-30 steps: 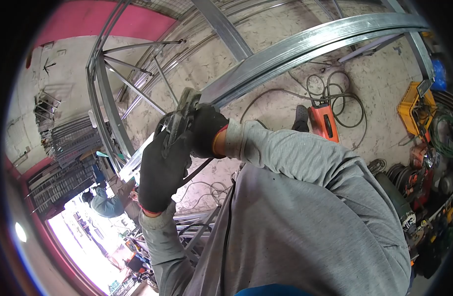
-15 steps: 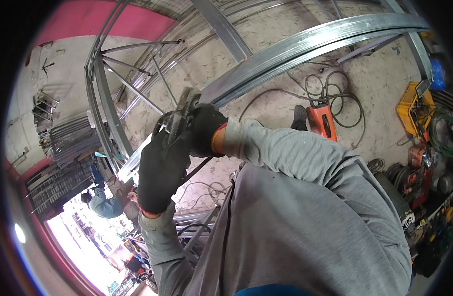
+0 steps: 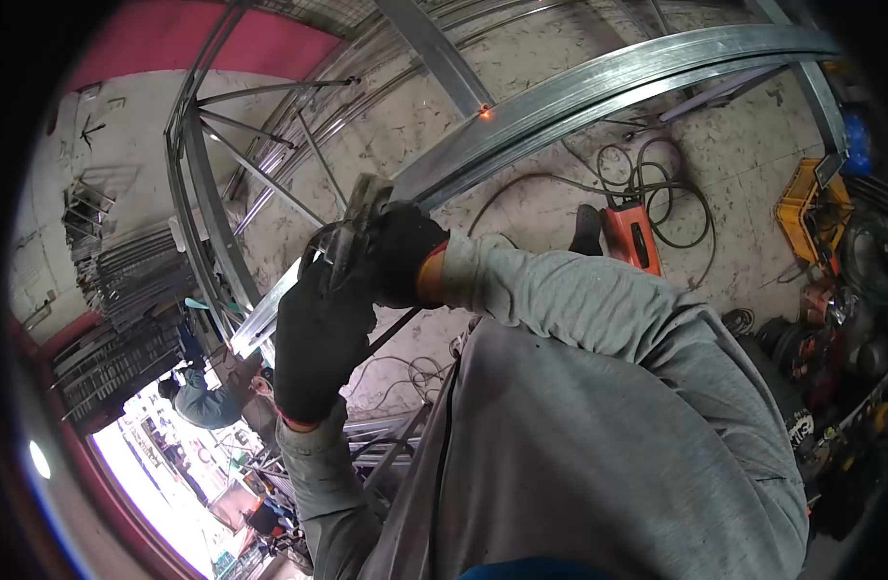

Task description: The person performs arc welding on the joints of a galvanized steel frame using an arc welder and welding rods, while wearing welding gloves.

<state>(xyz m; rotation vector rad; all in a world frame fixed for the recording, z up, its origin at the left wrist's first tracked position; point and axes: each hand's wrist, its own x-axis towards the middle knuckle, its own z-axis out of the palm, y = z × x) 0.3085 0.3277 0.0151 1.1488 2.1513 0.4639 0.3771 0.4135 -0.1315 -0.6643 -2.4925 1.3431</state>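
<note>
Both hands wear dark gloves and are close together around a dark, worn metal-looking tool (image 3: pixel 352 227), partly hidden by the gloves. My left hand (image 3: pixel 318 348) wraps its lower side. Against its right side is my right hand (image 3: pixel 405 253), fingers closed on it. A dark cable or rod (image 3: pixel 396 332) runs down from between the hands. Just beyond them lies the end of a long, shiny metal beam (image 3: pixel 599 92). Where a crossing metal bar (image 3: pixel 434 53) meets the beam, a small orange spot (image 3: pixel 486 112) glows.
An orange machine (image 3: pixel 632 237) and looped cable (image 3: pixel 671 193) rest on the floor. A yellow crate (image 3: pixel 802 213) is at the right. Upright metal framing (image 3: pixel 212 203) stands left. Another person (image 3: pixel 207 401) is farther off at the lower left, near stacked metal racks (image 3: pixel 140 275).
The spot at the bar and beam joint glows brighter orange, and a faint haze shows near the top. Both hands have barely moved and keep hold of the tool.
</note>
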